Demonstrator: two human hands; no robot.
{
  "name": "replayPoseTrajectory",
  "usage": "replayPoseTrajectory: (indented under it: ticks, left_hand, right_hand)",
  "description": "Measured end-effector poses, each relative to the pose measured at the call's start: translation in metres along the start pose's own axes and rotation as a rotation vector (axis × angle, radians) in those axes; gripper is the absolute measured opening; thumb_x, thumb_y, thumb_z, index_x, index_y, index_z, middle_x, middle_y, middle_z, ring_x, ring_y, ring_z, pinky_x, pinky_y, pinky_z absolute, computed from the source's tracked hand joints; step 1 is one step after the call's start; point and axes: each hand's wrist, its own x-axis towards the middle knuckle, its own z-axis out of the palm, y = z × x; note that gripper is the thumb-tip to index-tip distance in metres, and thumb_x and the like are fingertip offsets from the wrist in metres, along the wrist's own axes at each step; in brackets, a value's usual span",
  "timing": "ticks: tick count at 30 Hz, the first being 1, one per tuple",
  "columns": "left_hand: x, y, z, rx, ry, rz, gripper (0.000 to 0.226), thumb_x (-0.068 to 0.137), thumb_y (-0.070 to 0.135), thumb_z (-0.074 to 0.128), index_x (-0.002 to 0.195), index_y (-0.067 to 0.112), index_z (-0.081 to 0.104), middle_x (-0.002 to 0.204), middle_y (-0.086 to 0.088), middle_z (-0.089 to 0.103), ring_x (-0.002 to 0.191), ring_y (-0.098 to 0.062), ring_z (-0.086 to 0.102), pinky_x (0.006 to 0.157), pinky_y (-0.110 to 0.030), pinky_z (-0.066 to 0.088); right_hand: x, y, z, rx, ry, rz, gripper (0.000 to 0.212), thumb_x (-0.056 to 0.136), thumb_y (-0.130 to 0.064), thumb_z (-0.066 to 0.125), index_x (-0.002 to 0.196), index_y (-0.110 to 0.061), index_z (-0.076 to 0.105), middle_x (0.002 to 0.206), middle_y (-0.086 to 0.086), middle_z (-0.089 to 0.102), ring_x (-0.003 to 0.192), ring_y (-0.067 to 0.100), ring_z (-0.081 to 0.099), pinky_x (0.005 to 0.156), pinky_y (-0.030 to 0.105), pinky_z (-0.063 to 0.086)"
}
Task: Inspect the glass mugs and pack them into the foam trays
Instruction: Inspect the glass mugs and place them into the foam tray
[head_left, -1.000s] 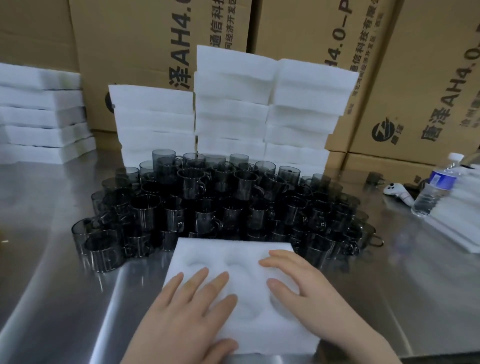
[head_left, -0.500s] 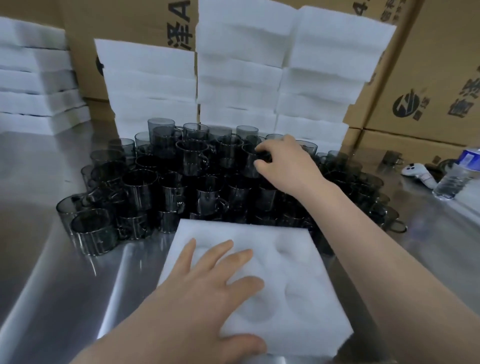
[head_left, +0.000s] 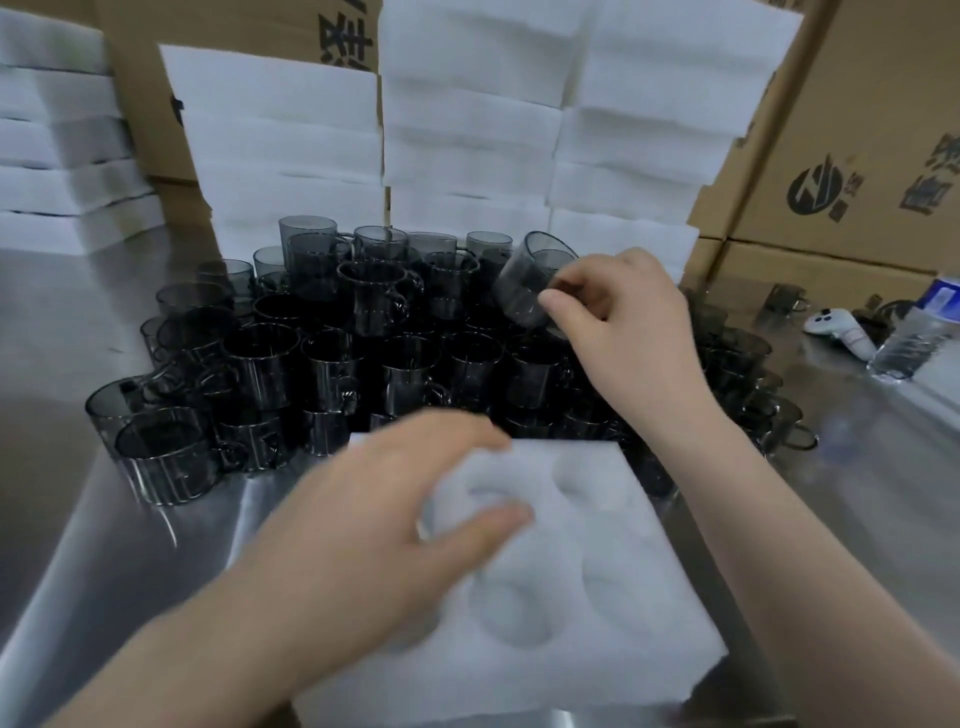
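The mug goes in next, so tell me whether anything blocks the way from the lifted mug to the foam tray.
The left hand partly covers the far-left pocket of the foam tray. The other three pockets show bare. The mug, tilted in the right hand, is above the standing mugs.

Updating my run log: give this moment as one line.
right hand grips tilted glass mug | left hand over foam tray | pockets empty

Smoky glossy glass mugs (head_left: 363, 332); matt white foam tray (head_left: 597, 597); brushed, reflective steel table (head_left: 78, 519).
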Motion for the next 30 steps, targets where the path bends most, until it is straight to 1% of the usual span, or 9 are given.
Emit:
replayPoseTrajectory:
  ticks: [2,4,6,9,13,18,21,24,30]
  left_hand:
    - [0.016,-0.007,-0.005,-0.17,0.25,0.01,0.047,0.076,0.058,0.059,0.12,0.041,0.059,0.118,0.032,0.057,0.108,0.011,0.055,0.093,-0.014,0.044]
    - [0.033,-0.013,-0.007,-0.305,0.336,-0.022,0.051,0.072,0.048,0.068,0.121,0.042,0.056,0.118,0.026,0.06,0.105,0.005,0.06,0.091,-0.022,0.05]
    - [0.045,-0.019,-0.008,-0.364,0.276,-0.044,0.068,0.063,0.055,0.072,0.127,0.046,0.05,0.124,0.026,0.057,0.11,0.005,0.058,0.094,-0.026,0.05]
    - [0.057,-0.028,-0.006,-0.49,0.107,-0.091,0.084,0.054,0.055,0.082,0.131,0.043,0.048,0.127,0.016,0.059,0.11,0.0,0.061,0.092,-0.025,0.052]
    - [0.068,-0.035,-0.001,-0.557,-0.068,-0.105,0.067,0.054,0.03,0.086,0.117,0.023,0.063,0.109,0.002,0.072,0.101,-0.009,0.069,0.092,-0.032,0.055]
    - [0.08,-0.041,0.001,-0.623,-0.118,-0.115,0.053,0.065,0.013,0.085,0.114,0.017,0.065,0.1,0.004,0.075,0.096,-0.01,0.07,0.086,-0.025,0.056]
    - [0.083,-0.045,0.004,-0.68,-0.143,-0.118,0.046,0.075,-0.002,0.077,0.117,0.012,0.064,0.101,0.0,0.075,0.096,-0.011,0.071,0.082,-0.021,0.054]
    - [0.081,-0.046,0.011,-0.727,-0.15,-0.103,0.046,0.079,-0.009,0.071,0.121,0.007,0.06,0.106,-0.009,0.073,0.102,-0.02,0.07,0.093,-0.032,0.054]
    - [0.075,-0.041,0.022,-0.751,-0.098,-0.058,0.053,0.074,0.004,0.074,0.125,0.007,0.059,0.115,-0.011,0.069,0.109,-0.025,0.067,0.1,-0.046,0.05]
  right_hand:
    - [-0.015,-0.004,-0.013,0.191,-0.043,0.031,0.017,0.087,-0.023,0.069,0.074,-0.033,0.064,0.088,-0.005,0.057,0.075,0.005,0.059,0.071,0.009,0.039]
    - [-0.028,-0.009,-0.021,0.424,-0.186,0.055,0.018,0.086,-0.016,0.072,0.074,-0.029,0.069,0.093,-0.001,0.065,0.071,0.006,0.065,0.077,0.024,0.053]
    - [-0.037,-0.01,-0.022,0.559,-0.332,0.022,0.018,0.083,-0.009,0.074,0.074,-0.025,0.072,0.095,-0.001,0.069,0.072,0.01,0.068,0.074,0.035,0.057]
    - [-0.042,-0.005,-0.014,0.638,-0.424,0.014,0.016,0.078,-0.009,0.078,0.076,-0.024,0.076,0.105,-0.002,0.066,0.073,0.011,0.068,0.074,0.03,0.057]
    - [-0.03,0.013,-0.004,0.791,-0.506,0.121,0.016,0.068,-0.015,0.083,0.082,-0.022,0.077,0.095,0.0,0.068,0.075,0.024,0.066,0.076,0.038,0.059]
    - [-0.01,0.027,0.009,0.953,-0.693,0.214,0.055,0.067,-0.021,0.079,0.118,-0.022,0.06,0.092,0.002,0.059,0.075,0.016,0.064,0.064,0.032,0.055]
    - [-0.005,0.028,0.016,0.972,-0.731,0.22,0.054,0.065,-0.024,0.078,0.117,-0.019,0.062,0.095,0.009,0.055,0.071,0.02,0.064,0.061,0.033,0.054]
    - [-0.01,0.028,0.024,0.969,-0.711,0.203,0.05,0.069,-0.018,0.077,0.116,-0.02,0.063,0.099,0.013,0.057,0.07,0.022,0.062,0.059,0.034,0.053]
    - [-0.021,0.034,0.024,1.037,-0.673,0.164,0.046,0.069,-0.019,0.075,0.113,-0.018,0.06,0.11,0.01,0.06,0.086,0.028,0.059,0.066,0.036,0.055]
